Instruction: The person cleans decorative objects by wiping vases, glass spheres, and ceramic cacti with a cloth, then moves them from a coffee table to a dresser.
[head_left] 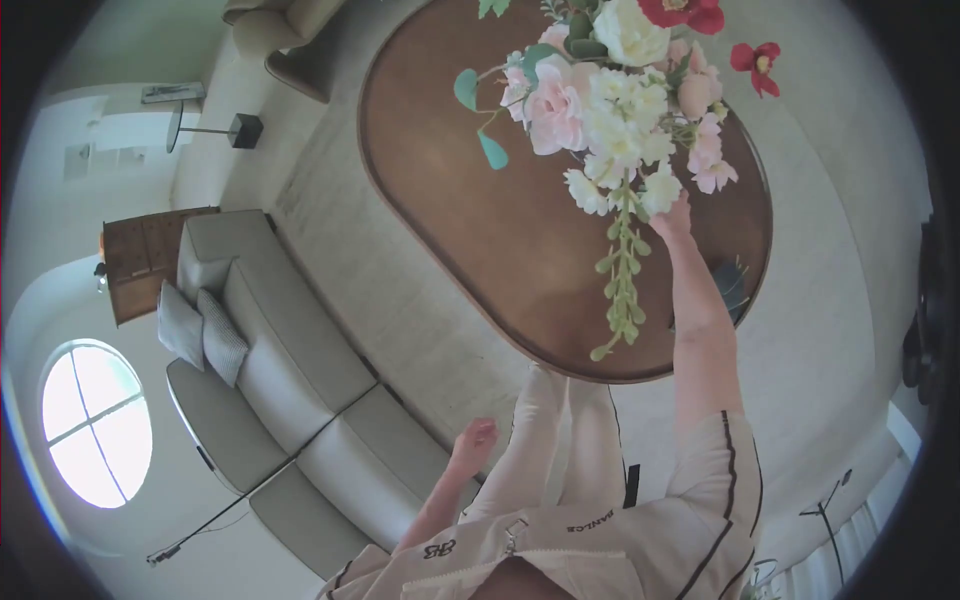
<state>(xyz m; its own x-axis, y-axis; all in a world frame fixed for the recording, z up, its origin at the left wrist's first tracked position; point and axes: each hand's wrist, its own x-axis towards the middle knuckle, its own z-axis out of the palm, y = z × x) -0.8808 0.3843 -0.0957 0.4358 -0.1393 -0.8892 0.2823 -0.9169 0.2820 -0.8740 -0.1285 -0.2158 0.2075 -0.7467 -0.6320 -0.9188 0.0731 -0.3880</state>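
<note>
Flower arrangement (612, 118) over counter (450, 200), at and beyond right hand (676, 218), whose grip is blossom-hidden, can't tell; left hand (474, 442) loosely open, empty, near thigh; lopsided one-handed pushing could tip the spreading blooms or crush petals.

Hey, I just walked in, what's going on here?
A person is standing at a brown table with the right hand up at a large bunch of pink, white and red flowers. Blossoms hide part of that hand, so its exact grip can't be made out. The left hand is down at the person's side, away from the flowers, with nothing visible in it.
</note>
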